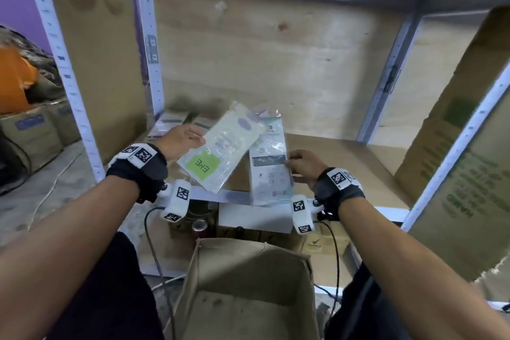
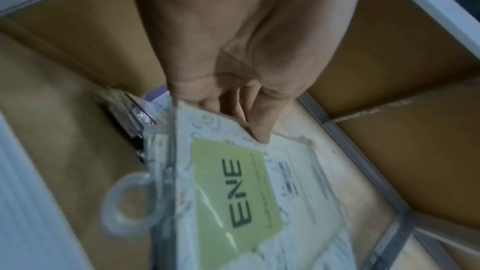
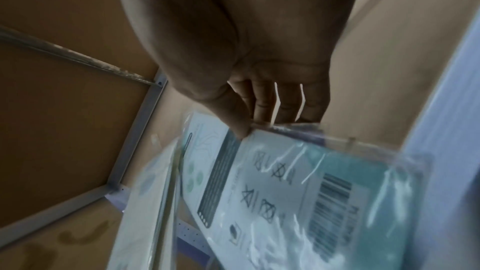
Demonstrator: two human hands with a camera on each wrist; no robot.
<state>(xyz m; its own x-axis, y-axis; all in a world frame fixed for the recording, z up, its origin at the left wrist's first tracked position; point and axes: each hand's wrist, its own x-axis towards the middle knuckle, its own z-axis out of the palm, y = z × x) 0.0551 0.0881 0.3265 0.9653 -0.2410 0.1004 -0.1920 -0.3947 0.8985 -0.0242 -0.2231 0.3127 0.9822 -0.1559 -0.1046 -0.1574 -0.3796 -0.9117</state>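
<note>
My left hand (image 1: 183, 138) pinches the edge of a flat clear-wrapped packet with a green "ENE" label (image 1: 218, 150), held tilted over the front of the shelf (image 1: 345, 163). In the left wrist view the thumb (image 2: 262, 128) lies on the ENE packet (image 2: 233, 192). My right hand (image 1: 302, 165) grips the right edge of a second clear-wrapped packet with a barcode (image 1: 269, 171), held upright just right of the first. The right wrist view shows the thumb (image 3: 233, 118) and fingers pinching the barcode packet (image 3: 298, 188). The two packets overlap at their top ends.
Several small boxes (image 1: 176, 119) stand at the shelf's back left. An open cardboard box (image 1: 248, 292) sits below my arms. A tall cardboard carton (image 1: 463, 174) leans at the right. Metal uprights (image 1: 150, 58) frame the bay. Cables hang from both wrists.
</note>
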